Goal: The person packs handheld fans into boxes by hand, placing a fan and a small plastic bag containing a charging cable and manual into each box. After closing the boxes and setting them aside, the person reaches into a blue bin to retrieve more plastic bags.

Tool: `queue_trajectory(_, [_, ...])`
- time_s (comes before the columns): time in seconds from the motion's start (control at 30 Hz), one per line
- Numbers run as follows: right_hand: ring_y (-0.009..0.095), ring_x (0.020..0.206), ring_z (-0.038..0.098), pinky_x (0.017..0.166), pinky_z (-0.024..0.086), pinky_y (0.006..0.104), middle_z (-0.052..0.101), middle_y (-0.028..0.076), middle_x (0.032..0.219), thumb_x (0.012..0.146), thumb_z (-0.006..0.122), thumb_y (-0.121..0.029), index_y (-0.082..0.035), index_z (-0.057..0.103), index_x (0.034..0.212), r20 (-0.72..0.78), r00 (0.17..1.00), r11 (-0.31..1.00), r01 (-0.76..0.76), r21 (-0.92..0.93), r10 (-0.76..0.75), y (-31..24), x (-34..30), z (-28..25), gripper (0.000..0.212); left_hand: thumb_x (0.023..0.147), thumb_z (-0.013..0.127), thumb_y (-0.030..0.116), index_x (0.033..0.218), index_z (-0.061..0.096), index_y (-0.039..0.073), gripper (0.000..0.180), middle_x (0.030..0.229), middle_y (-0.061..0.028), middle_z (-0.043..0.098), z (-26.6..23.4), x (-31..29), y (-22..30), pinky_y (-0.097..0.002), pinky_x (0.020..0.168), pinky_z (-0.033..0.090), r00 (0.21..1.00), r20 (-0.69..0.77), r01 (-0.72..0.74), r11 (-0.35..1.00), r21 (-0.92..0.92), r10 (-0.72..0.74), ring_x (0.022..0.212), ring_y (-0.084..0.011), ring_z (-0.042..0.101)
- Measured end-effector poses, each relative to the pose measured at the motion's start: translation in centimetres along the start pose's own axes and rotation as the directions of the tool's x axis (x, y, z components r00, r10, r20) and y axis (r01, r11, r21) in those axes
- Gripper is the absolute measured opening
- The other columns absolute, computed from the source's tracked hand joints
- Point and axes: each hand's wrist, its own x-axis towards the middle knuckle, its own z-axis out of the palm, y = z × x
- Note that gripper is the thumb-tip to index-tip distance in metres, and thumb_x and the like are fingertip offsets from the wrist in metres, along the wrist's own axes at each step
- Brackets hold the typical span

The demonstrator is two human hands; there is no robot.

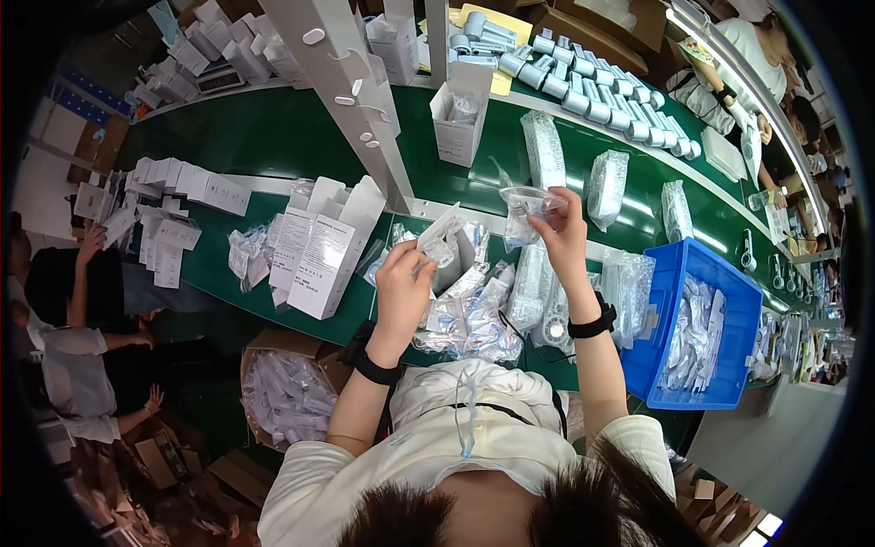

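Note:
My left hand [407, 281] is closed on an open white box [450, 223] just above the table. Clear plastic wrapping [441, 248] shows at its mouth. Raised to the right, my right hand [563, 235] pinches a clear plastic bag [522, 219] with a transparent part inside; its exact kind I cannot make out. Below both hands lies a heap of small bagged parts [474, 314] in clear plastic. Beside that heap, to the right, are long bubble-wrapped packs [529, 290].
Upright white boxes [319, 260] stand left, near a metal post [342, 100]. A blue bin [697, 394] of bagged pieces sits right. Grey-blue devices [592, 91] line the far side. A carton [287, 392] of wrapped items is lower left. Other people work on both sides.

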Motion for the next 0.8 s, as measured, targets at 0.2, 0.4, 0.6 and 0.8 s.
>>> queue_trajectory(0.2, [0.011, 0.076, 0.056, 0.068, 0.045, 0.0221, 0.058, 0.009, 0.081, 0.069, 0.063, 0.007, -0.003, 0.052, 0.111, 0.251, 0.963, 0.993, -0.078, -0.092, 0.099, -3.8, -1.0, -0.8, 0.044, 0.065, 0.067, 0.001, 0.072, 0.058, -0.004, 0.013, 0.083, -0.0156, 0.06, 0.0, 0.8, -0.4, -0.0311, 0.066, 0.045, 0.999, -0.003, 0.034, 0.999, -0.043, -0.034, 0.073, -0.0294, 0.058])
queue_trajectory(0.4, [0.017, 0.075, 0.056, 0.071, 0.045, 0.0265, 0.058, 0.009, 0.08, 0.069, 0.062, 0.009, -0.005, 0.056, 0.106, 0.279, 0.931, 0.906, 0.315, -0.283, -0.236, -2.5, -2.3, -0.9, 0.04, 0.065, 0.067, 0.002, 0.071, 0.058, -0.004, 0.013, 0.082, -0.0157, 0.06, 0.1, 1.2, -0.8, -0.03, 0.066, 0.045, 0.999, -0.032, -0.007, 0.999, -0.046, 0.006, 0.073, -0.0287, 0.059])
queue_trajectory(0.6, [0.027, 0.092, 0.053, 0.08, 0.044, 0.0333, 0.056, 0.008, 0.092, 0.065, 0.068, -0.005, -0.011, 0.064, 0.089, 0.304, 0.847, 0.9, 0.402, 0.171, -0.436, -5.7, -3.0, 3.8, 0.025, 0.066, 0.066, 0.001, 0.073, 0.058, -0.004, 0.012, 0.083, -0.0168, 0.061, -0.2, 1.3, -1.0, -0.0302, 0.068, 0.045, 0.998, 0.023, 0.06, 0.994, -0.096, -0.058, 0.075, -0.0281, 0.06])
queue_trajectory(0.8, [0.028, 0.106, 0.045, 0.093, 0.036, 0.035, 0.049, 0.01, 0.111, 0.059, 0.075, -0.021, -0.011, 0.063, 0.092, 0.693, 0.529, 0.622, 0.769, -0.148, -0.49, -5.0, -2.4, 5.9, 0.036, 0.067, 0.065, 0.0, 0.074, 0.058, -0.005, 0.012, 0.081, -0.0146, 0.061, -0.1, 2.0, -3.4, -0.0274, 0.067, 0.045, 0.998, -0.028, 0.058, 0.994, -0.098, -0.061, 0.073, -0.022, 0.061])
